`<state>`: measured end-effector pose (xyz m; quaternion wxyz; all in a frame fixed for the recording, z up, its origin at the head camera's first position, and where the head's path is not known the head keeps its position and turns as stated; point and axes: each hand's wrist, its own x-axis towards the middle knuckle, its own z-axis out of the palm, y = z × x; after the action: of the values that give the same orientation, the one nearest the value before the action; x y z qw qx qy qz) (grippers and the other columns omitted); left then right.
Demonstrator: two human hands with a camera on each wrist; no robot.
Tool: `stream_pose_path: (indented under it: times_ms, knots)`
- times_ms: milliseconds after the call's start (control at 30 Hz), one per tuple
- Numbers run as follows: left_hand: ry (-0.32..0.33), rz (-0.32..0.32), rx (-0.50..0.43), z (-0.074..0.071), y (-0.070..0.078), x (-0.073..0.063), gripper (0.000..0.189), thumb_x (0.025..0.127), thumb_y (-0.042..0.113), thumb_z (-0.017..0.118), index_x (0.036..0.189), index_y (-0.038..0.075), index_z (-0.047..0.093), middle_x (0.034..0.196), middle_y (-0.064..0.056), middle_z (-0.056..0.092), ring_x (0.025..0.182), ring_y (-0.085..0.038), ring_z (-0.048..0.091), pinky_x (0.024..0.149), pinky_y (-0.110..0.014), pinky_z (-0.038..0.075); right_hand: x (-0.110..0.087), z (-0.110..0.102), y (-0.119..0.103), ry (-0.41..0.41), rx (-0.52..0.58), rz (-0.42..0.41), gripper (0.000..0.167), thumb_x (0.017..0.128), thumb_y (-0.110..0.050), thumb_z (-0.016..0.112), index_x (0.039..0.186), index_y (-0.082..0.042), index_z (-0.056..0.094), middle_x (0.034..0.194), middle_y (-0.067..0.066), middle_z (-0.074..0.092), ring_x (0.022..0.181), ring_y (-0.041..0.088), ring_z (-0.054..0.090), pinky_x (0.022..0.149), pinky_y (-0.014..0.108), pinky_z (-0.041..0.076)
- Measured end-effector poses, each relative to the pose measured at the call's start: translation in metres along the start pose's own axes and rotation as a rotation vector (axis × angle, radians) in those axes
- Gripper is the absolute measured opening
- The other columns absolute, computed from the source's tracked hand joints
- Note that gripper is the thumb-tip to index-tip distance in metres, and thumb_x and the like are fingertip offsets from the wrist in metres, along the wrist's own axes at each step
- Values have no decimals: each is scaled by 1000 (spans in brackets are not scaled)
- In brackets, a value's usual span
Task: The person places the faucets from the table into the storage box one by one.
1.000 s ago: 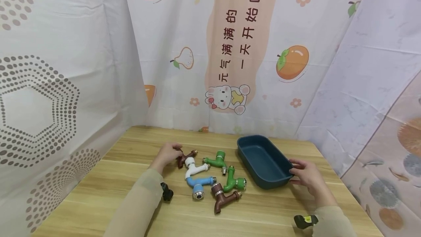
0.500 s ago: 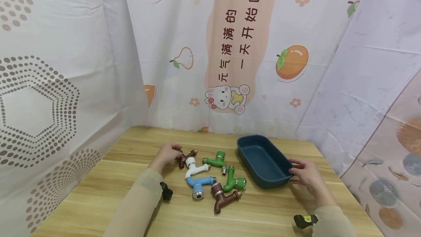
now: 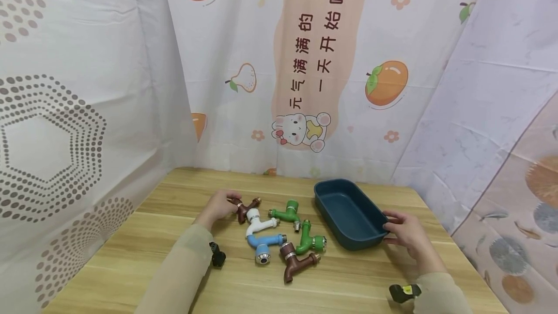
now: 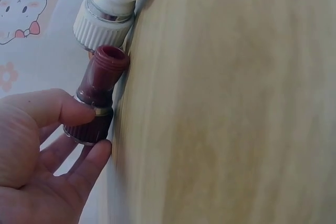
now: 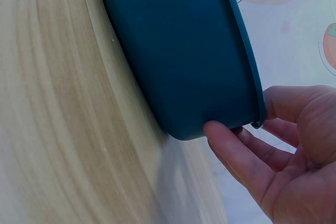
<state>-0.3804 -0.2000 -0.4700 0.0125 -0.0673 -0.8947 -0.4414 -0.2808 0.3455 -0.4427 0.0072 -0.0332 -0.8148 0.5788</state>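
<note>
Left hand (image 3: 220, 206) slightly further left, pinching a brown tap (image 3: 243, 214) (by its knob (image 4: 90, 129)), right hand (image 3: 405, 230) gripping a blue tub (image 3: 361, 244)

Curtained-off place of unclear kind, printed fabric hangings (image 3: 261, 42) on three sides, wood-grain table (image 3: 348, 285) within

So the maroon-brown plastic faucet with a silver band round its ribbed knob (image 3: 245, 211) is left of middle on the light wood-grain table (image 3: 244, 294), knob to the left, brassy threaded end pointing right and away, spout toward the near side. Can't tell if it's slightly lifted tbh. The deep teal rectangular bin with rounded corners and a thin lip (image 5: 173, 51) sits right of centre, open side up, long sides running diagonally from far left to near right.
</note>
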Motion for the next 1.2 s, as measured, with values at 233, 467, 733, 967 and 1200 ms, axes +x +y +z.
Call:
stream_pose_path:
  times_ms: [233,467,733,967,1200]
  knots:
    - [39,2,46,-4,2,-3,40,78,1,74,118,4,75,113,-11,72,99,-27,63,86,-43,50,0,1,-1,0,3,-7,54,95,6,59,146,15,41,136,42,47,101,32,66,75,47,60]
    - [71,-2,20,-10,2,-2,35,83,5,77,118,6,75,109,-8,73,98,-24,65,84,-41,52,-1,1,-2,1,8,-1,55,95,7,59,146,16,40,137,43,46,100,33,67,75,47,60]
    - [125,44,9,-17,16,-6,32,87,5,76,119,4,74,107,-9,73,97,-26,67,78,-38,53,-1,0,-1,-2,13,-4,54,96,7,58,146,16,39,137,44,45,101,33,67,76,46,60]
    - [142,34,10,-23,25,-8,35,88,4,74,123,3,72,109,-11,72,95,-25,66,71,-33,52,0,0,1,-4,10,-8,54,96,6,58,146,16,40,137,43,46,102,33,67,77,46,60]
    - [152,44,-19,-26,37,-10,36,88,5,75,125,3,71,109,-11,73,97,-26,67,73,-33,54,-1,0,0,-6,12,-8,54,96,6,58,146,16,39,136,43,45,102,33,67,77,46,60]
